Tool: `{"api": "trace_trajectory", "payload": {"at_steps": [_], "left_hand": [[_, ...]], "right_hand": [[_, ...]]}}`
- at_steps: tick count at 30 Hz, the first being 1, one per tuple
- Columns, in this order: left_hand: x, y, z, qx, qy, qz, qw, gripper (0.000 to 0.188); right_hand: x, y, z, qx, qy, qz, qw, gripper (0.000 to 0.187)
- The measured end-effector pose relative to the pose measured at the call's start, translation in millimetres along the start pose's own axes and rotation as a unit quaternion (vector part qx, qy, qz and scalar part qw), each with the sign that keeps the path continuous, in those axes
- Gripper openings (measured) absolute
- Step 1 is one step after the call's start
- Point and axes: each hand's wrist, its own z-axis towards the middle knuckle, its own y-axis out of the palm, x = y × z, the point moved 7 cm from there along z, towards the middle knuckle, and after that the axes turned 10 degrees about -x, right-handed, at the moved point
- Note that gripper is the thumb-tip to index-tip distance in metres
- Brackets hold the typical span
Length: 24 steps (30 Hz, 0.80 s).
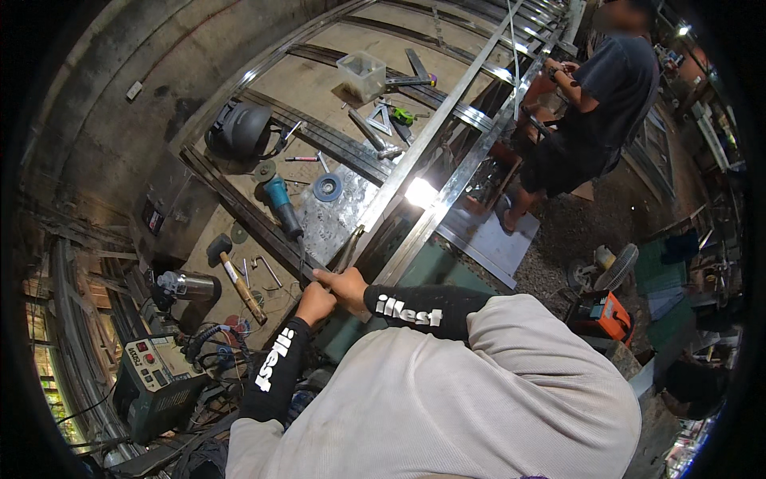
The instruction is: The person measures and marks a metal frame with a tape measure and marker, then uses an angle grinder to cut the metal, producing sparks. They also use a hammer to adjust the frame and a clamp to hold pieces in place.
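Observation:
My right hand [345, 287] is closed, with a plier-like metal tool [348, 252] rising from it. The tool's jaws meet the near end of a long silver metal bar [399, 177]. Beside it my left hand [316, 304] is closed and touches the right one. What the left fingers hold is hidden. A blue angle grinder [280, 201] lies just beyond my left hand, its tail end pointing toward me. Near the grinder rests a loose round disc [327, 188].
A mallet [237, 279] lies left of my hands, near a welding machine [159, 379]. Farther off are a dark welding helmet [243, 129], a clear plastic tub [361, 76] and dark steel tubes [335, 144]. A co-worker [610, 96] stands at the right beyond the metal frame.

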Motion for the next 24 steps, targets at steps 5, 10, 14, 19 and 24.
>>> {"api": "trace_trajectory", "payload": {"at_steps": [5,10,14,19,24], "left_hand": [[-2.6,-4.2,-0.9,0.018,0.040,0.030,0.999,0.030],[3.2,-0.7,-2.6,0.136,0.125,0.064,0.981,0.036],[-1.3,5.6,0.9,0.154,0.140,0.048,0.977,0.037],[0.3,9.8,9.8,0.160,0.180,0.053,0.969,0.033],[12.2,13.8,44.9,0.138,0.203,0.012,0.969,0.033]], "right_hand": [[-9.0,-27.7,-23.4,-0.255,0.041,-0.111,0.960,0.046],[-3.8,-117.5,-74.3,-0.132,-0.017,-0.050,0.990,0.028],[19.3,-185.1,-119.0,0.059,-0.012,0.065,0.996,0.023],[23.0,-234.1,-136.4,0.182,-0.040,-0.066,0.980,0.019],[22.6,-244.1,-122.7,0.119,-0.060,-0.220,0.966,0.025]]}}
